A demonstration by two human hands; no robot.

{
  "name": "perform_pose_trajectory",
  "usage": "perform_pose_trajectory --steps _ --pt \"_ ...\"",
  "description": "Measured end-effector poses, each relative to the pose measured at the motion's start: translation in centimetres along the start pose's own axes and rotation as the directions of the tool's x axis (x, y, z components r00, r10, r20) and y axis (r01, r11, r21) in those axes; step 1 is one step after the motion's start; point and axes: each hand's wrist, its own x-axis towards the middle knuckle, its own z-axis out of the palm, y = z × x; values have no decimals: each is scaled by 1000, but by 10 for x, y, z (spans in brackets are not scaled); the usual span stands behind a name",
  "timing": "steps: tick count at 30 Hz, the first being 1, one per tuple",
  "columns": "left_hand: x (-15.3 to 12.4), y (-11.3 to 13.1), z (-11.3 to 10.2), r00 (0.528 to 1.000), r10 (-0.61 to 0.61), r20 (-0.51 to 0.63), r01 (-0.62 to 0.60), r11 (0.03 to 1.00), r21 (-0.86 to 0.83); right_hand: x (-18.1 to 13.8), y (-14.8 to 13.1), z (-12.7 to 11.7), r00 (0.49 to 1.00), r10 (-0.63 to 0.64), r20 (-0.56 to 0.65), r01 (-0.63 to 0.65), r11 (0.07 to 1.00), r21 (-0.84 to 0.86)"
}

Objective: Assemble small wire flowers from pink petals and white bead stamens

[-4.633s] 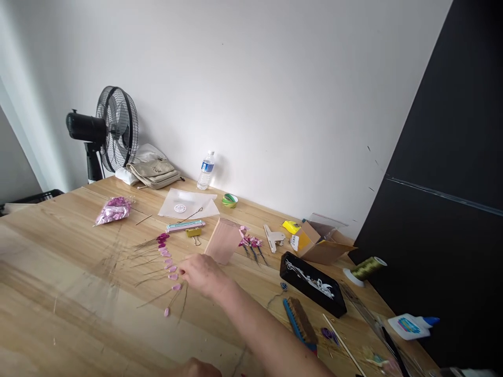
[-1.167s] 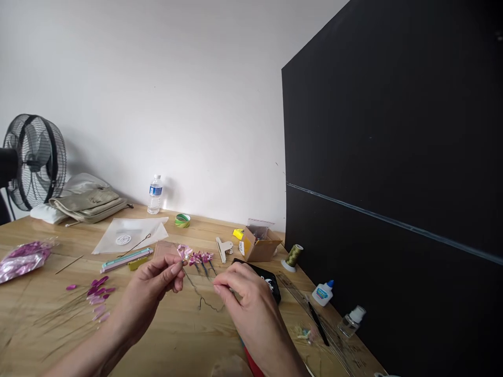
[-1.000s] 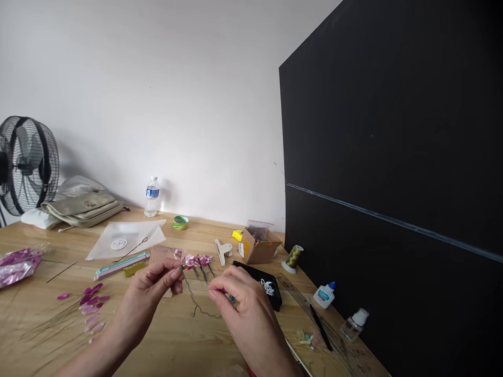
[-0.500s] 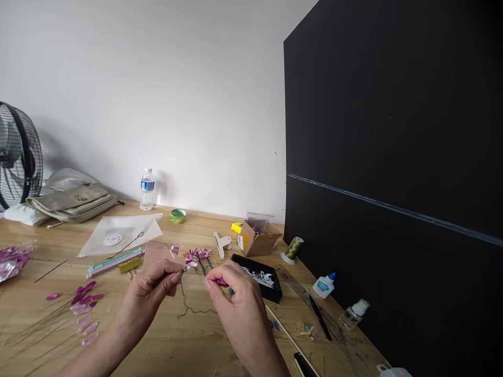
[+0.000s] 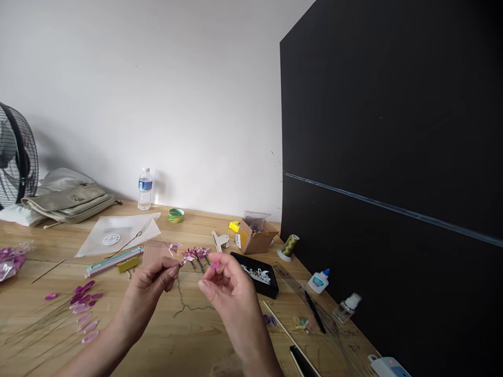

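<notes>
My left hand point(image 5: 159, 283) is closed in a pinch on a thin wire stem with a small pale bead point(image 5: 183, 263) at its tip. A dark, crinkled thread point(image 5: 179, 296) hangs below those fingertips and bends right toward my other hand. My right hand point(image 5: 226, 285) has its thumb and index finger parted, and a magenta petal point(image 5: 215, 265) sits at its curled fingers. Just beyond both hands lies a cluster of pink-purple flowers point(image 5: 196, 253) on dark wrapped stems. Loose petals on wires point(image 5: 82, 301) are spread at the left.
Behind the right hand are a black tray point(image 5: 271, 287) of white pieces and a cardboard box point(image 5: 257, 241). A thread spool point(image 5: 290, 247), glue bottle point(image 5: 318, 281) and spray bottle point(image 5: 347, 307) line the black panel point(image 5: 393, 131). A binder clip point(image 5: 128, 264) lies left.
My right hand's thumb and index finger have moved apart, and the magenta petal shows higher at the fingers. My left hand keeps its pinch. The view has shifted slightly.
</notes>
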Motion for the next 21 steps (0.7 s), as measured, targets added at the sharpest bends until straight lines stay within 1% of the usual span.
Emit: perform_pose_trajectory --steps 1,2,3,4,6,9,12,16,18,21 --pt "0 0 0 1000 -23 -13 22 999 -47 -1 4 2 998 57 9 -58 984 168" --pt "0 -1 1 999 -39 -26 37 996 -84 -1 8 4 994 108 27 -111 946 305" --pt "0 -1 1 998 -51 -38 46 993 -111 -2 10 6 987 154 50 -161 902 401" --pt "-1 -3 2 997 -55 -49 48 990 -130 -3 12 9 978 197 73 -209 863 460" --pt "-2 -6 3 997 -44 -66 34 989 -142 -4 13 16 961 255 108 -273 817 508" --pt "-3 -11 3 998 -7 -66 0 994 -108 -4 10 25 958 269 100 -283 828 483" --pt "-4 -12 3 998 40 -54 -42 998 -36 0 9 30 968 250 24 -238 881 410" --pt "-7 -8 5 997 66 -38 -65 998 17 2 12 32 981 193 -34 -173 935 311" --pt "-8 -5 6 998 58 -34 -58 998 4 1 14 33 990 121 -77 -99 965 243" --pt "-10 -3 7 1000 10 -20 -11 998 -56 -4 13 31 989 -62 -133 75 993 93"
